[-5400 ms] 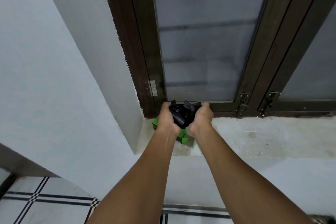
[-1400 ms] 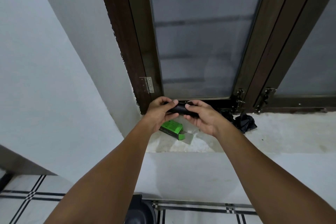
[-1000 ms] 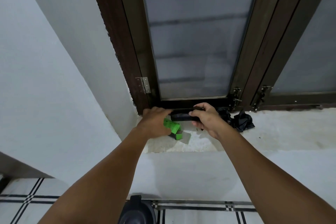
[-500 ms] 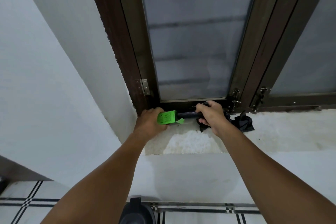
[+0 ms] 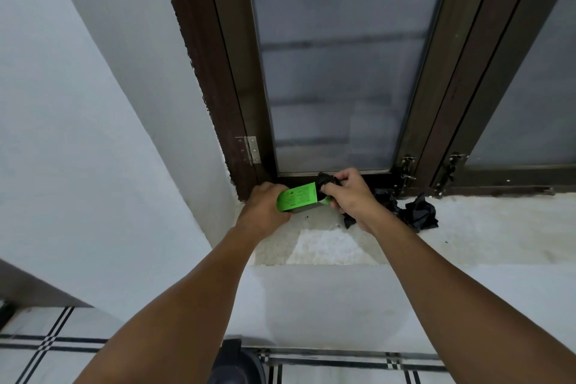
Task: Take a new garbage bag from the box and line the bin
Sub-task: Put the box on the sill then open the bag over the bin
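My left hand (image 5: pixel 265 209) grips a small green box (image 5: pixel 297 200) just above the window sill (image 5: pixel 486 228). My right hand (image 5: pixel 349 195) holds a black roll of garbage bags (image 5: pixel 325 182) at the box's open right end, fingers curled round it. A loose crumpled black garbage bag (image 5: pixel 416 212) lies on the sill just right of my right wrist. The dark rim of the bin (image 5: pixel 232 363) shows at the bottom edge, between my forearms.
A dark-framed window with frosted glass (image 5: pixel 330 72) rises behind the sill, with latches (image 5: pixel 406 170) at its base. A white wall (image 5: pixel 78 134) closes the left side. Tiled floor with black lines (image 5: pixel 46 346) lies below.
My left hand picked the green box up off the sill and turned it. My right hand brought the black roll to the box's open end. The loose bag stays on the sill.
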Demonstrator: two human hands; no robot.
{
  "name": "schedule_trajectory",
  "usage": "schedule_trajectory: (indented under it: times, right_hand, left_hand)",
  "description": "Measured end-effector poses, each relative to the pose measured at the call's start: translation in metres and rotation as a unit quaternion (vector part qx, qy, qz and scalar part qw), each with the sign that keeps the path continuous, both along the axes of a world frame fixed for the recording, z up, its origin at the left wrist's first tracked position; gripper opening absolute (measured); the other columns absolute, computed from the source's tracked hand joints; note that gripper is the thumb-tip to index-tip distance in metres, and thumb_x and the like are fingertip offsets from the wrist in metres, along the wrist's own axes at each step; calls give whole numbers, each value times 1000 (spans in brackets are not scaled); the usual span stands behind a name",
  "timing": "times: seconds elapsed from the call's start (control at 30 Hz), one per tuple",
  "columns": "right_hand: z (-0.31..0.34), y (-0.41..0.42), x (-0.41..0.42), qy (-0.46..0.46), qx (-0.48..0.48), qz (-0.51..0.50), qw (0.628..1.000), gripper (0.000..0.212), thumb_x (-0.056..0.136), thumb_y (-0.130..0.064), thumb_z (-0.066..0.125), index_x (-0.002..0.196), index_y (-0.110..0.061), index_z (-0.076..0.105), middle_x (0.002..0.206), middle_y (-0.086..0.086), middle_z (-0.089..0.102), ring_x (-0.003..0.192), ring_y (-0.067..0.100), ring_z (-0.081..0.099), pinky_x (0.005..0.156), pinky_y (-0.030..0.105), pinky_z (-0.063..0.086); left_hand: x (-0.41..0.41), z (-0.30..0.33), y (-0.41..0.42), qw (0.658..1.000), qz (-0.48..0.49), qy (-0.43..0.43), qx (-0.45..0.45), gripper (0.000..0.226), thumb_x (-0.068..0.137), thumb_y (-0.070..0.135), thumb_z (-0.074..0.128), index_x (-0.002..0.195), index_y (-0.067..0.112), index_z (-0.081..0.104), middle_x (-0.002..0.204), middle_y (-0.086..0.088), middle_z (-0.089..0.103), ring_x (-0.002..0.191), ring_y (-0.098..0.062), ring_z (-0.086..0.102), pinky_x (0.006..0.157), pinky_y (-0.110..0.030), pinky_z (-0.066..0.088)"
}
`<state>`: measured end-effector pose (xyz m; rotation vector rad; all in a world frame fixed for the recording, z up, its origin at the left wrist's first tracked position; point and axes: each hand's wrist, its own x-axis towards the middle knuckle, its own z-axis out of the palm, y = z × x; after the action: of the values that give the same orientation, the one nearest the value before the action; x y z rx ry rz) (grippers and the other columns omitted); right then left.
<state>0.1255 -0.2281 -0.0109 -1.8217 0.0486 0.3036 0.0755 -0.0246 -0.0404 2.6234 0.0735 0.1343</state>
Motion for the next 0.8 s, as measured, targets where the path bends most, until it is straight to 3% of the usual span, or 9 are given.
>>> schedule_trajectory:
  times: [0.13, 0.23, 0.3, 0.33, 0.4, 0.43, 0.53, 0.73, 0.8]
  right_hand:
    - [-4, 1, -3, -36, 22, 4, 999, 27, 92, -22, 75, 108, -9, 59, 102, 13, 66, 55, 12, 52, 37, 16, 38]
    - [-5, 6, -4, -98, -5, 37, 995, 20, 96, -25, 69, 105, -8, 74, 94, 3, 70, 70, 10, 60, 64, 20, 48]
    - [-6, 8, -3, -113, -18, 34, 993, 18, 97, -20, 64, 106, -13, 78, 108, 5, 71, 96, 13, 65, 88, 24, 47]
    - [-6, 8, -3, -116, -23, 22, 993, 21, 97, -16, 60, 108, -14, 78, 117, 7, 65, 104, 13, 61, 94, 19, 43]
    - [-3, 6, -5, -118, -31, -1, 993, 23, 98, -15, 58, 112, -14, 77, 128, 7, 49, 104, 5, 53, 90, 2, 33]
    - [-2, 4, -5, -111, -22, -13, 993, 22, 98, -19, 60, 112, -14, 76, 133, 7, 44, 107, 5, 50, 90, 1, 31]
    - [-4, 3, -8, -67, 44, -42, 996, 19, 96, -31, 64, 111, -23, 71, 147, 3, 33, 130, 13, 40, 102, 20, 26]
    - [-18, -1, -9, -84, 49, -46, 994, 78, 85, -14, 76, 150, -32, 37, 115, -1, 64, 98, 19, 68, 85, 33, 57]
    - [-20, 1, -8, -109, 35, -66, 991, 80, 85, -13, 76, 150, -34, 35, 107, -2, 65, 91, 16, 69, 79, 31, 58]
  left_hand:
    - [-1, -1, -3, 998, 16, 8, -60, 52, 77, 29, 84, 124, 25, 60, 115, -2, 60, 103, -20, 59, 83, -30, 48]
    - [-1, -3, -8, 996, 19, 10, -88, 54, 76, 31, 85, 122, 25, 59, 113, -1, 63, 102, -20, 60, 79, -28, 46]
    - [-1, -5, -9, 993, 36, 3, -113, 55, 75, 29, 87, 123, 24, 59, 113, -2, 64, 102, -20, 60, 80, -28, 45]
    - [-1, -5, -8, 991, 45, -2, -122, 56, 75, 28, 87, 123, 24, 60, 113, -2, 63, 102, -19, 59, 79, -27, 44]
    - [-1, -3, -7, 991, 52, -8, -125, 57, 74, 27, 88, 124, 25, 60, 114, -2, 61, 102, -18, 58, 79, -27, 43]
    - [-1, -2, -7, 991, 54, -12, -123, 57, 74, 28, 88, 125, 25, 61, 115, -3, 60, 102, -18, 58, 80, -27, 43]
    - [-1, 1, -3, 990, 60, -21, -128, 58, 73, 29, 88, 125, 23, 62, 115, -5, 60, 103, -21, 58, 83, -28, 46]
    - [-3, 1, -2, 992, 45, -1, -117, 60, 76, 28, 88, 129, 24, 60, 118, -2, 61, 105, -17, 57, 83, -25, 44]
    - [-4, -1, -3, 993, 40, 2, -107, 61, 77, 27, 87, 130, 25, 59, 118, -2, 61, 107, -19, 57, 84, -25, 44]
